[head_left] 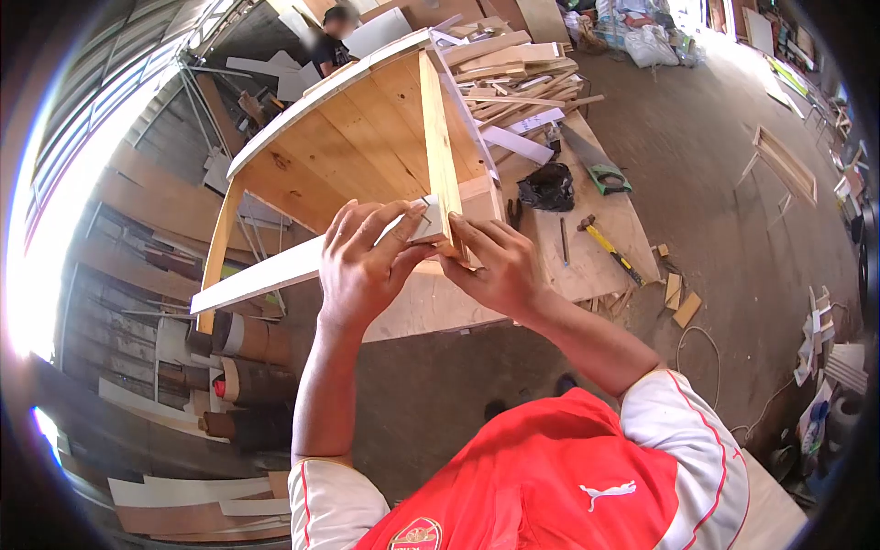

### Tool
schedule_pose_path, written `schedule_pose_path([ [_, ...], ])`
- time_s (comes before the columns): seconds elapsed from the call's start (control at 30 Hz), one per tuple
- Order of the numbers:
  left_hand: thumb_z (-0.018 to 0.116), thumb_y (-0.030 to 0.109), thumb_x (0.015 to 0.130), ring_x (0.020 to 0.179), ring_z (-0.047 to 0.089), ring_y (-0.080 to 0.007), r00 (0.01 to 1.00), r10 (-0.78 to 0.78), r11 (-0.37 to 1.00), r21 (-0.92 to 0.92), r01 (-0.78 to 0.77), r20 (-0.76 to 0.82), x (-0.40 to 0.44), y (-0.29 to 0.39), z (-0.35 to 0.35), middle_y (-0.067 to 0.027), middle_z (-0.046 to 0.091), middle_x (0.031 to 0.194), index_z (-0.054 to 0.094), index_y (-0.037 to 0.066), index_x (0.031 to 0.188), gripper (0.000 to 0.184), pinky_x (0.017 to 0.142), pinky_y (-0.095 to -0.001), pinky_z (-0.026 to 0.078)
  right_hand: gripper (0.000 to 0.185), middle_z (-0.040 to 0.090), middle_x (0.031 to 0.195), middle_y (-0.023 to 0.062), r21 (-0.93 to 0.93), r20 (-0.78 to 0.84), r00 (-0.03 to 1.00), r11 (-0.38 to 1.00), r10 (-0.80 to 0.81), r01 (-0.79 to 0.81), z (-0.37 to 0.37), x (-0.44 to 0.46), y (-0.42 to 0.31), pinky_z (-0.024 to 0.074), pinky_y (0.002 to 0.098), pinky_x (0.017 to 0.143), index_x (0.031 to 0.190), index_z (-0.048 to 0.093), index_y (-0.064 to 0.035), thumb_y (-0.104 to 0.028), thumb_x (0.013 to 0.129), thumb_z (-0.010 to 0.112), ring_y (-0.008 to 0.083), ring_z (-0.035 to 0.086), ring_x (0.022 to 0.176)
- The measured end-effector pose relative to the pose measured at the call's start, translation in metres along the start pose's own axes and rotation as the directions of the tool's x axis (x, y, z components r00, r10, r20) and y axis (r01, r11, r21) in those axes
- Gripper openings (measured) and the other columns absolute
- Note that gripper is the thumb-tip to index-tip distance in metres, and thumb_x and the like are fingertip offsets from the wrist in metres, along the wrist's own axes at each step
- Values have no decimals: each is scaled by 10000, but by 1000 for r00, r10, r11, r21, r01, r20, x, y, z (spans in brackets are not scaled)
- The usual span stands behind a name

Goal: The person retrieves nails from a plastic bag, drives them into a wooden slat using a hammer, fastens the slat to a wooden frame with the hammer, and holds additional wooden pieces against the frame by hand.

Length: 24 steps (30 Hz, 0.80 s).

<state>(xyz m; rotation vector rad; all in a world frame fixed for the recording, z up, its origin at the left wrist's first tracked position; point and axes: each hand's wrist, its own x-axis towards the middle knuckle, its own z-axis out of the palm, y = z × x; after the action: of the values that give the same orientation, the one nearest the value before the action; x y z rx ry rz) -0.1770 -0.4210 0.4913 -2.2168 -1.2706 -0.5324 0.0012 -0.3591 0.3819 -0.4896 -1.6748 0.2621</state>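
A wooden furniture frame with a planked panel (339, 137) stands tipped on the workbench, its wooden legs (440, 137) pointing toward me. A pale wooden rail (261, 280) runs from the left leg (220, 243) to the right one. My left hand (362, 261) is closed around the rail near its right end, where small dark marks or fasteners, too small to name, show by the fingertips. Close beside it, my right hand (495, 261) is closed on the end of the right leg, thumb and fingers against the wood where rail and leg meet.
On the workbench (596, 266) lie a hammer (610, 247), a green-handled saw (605, 174), a black plastic bag (546, 187) and a chisel-like rod (564, 240). Wood offcuts (513, 73) pile up behind. Another person (332, 46) is at the back. Small blocks (686, 309) lie right.
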Motion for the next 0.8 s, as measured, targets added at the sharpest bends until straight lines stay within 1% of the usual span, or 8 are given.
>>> schedule_pose_path([
  [0.1,787,501,792,1136,627,-301,999,-21,1000,7,21,-46,-6,9,7,-83,649,1275,695,67,1261,645,1019,-498,474,468,734,990,169,-3,2,1000,1000,-1,2,1,-2,3,595,376,735,1155,690,56,-131,752,838,297,725,833],
  [0.2,733,625,808,1213,594,-310,998,-59,989,134,60,-9,-13,20,7,-83,632,1336,626,72,1347,779,1078,-520,421,492,732,1002,164,-25,17,1000,1000,-7,7,0,0,3,595,375,742,1171,684,52,-149,752,847,292,725,846],
  [0.23,706,727,771,1278,559,-300,998,-66,984,168,67,-10,-18,19,13,-78,606,1390,600,104,1380,877,1139,-525,349,499,732,1013,153,-28,15,1000,1000,0,1,0,-1,4,592,370,742,1179,680,36,-161,752,847,287,723,855],
  [0.43,771,772,638,1338,503,-291,995,-80,992,95,85,-50,-27,22,19,-71,555,1433,569,130,1388,1008,1178,-542,277,528,735,1039,125,-30,18,1000,999,-18,19,1,0,6,582,356,740,1191,679,-4,-218,745,862,268,720,868],
  [0.53,793,761,607,1355,470,-301,991,-97,980,164,112,-97,-38,20,37,-67,524,1416,550,142,1394,1030,1182,-559,259,559,733,1049,133,-10,59,998,1000,-25,25,-3,1,9,581,363,746,1211,673,4,-218,739,874,274,719,872],
  [0.6,805,728,632,1342,470,-292,989,-90,962,245,117,-119,-45,18,52,-48,520,1375,565,157,1354,951,1205,-556,191,583,730,1055,153,17,111,993,999,-47,45,-7,3,12,583,378,763,1228,670,21,-203,736,887,296,718,894],
  [0.67,803,720,651,1336,476,-280,984,-83,937,324,130,-155,-45,18,58,-37,536,1359,586,160,1315,896,1212,-560,155,627,721,1091,152,59,163,981,994,-106,97,-14,7,23,578,393,803,1241,664,12,-241,718,899,312,713,941],
  [0.8,780,743,691,1318,491,-253,972,-88,925,345,161,-218,-40,19,60,-12,561,1328,621,173,1207,785,1209,-591,105,739,688,1198,144,176,208,949,964,-235,200,-28,28,52,557,438,898,1291,635,-12,-330,684,913,343,684,1059],
])
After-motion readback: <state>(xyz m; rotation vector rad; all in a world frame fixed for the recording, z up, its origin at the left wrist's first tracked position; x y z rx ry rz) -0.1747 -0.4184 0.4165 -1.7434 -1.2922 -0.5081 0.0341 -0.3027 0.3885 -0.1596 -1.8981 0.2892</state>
